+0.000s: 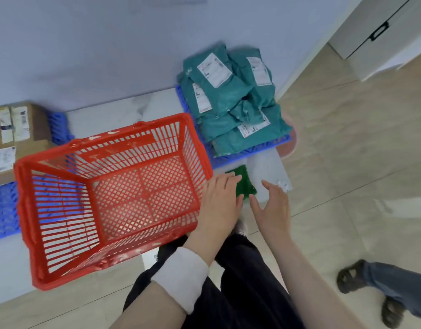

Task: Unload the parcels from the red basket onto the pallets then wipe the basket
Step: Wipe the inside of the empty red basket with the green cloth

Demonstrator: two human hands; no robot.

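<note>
One red basket (110, 193), lattice-walled and holding no parcels, stands on the floor between two blue pallets (231, 157), the right one stacked with teal parcels (228, 103), while two open hands, left (219, 205) and right (273, 207), hover over one green cloth (244, 184).

left wrist: chunky white band (181, 276) wrapped round it, sits about 7 o'clock in the shot
left hand (219, 205): bare, no rings or anything
right hand (273, 210): bare too, forearm uncovered toward 5 o'clock
legs: dark, near-black trousers (247, 281), loose, down at 6 o'clock
</note>
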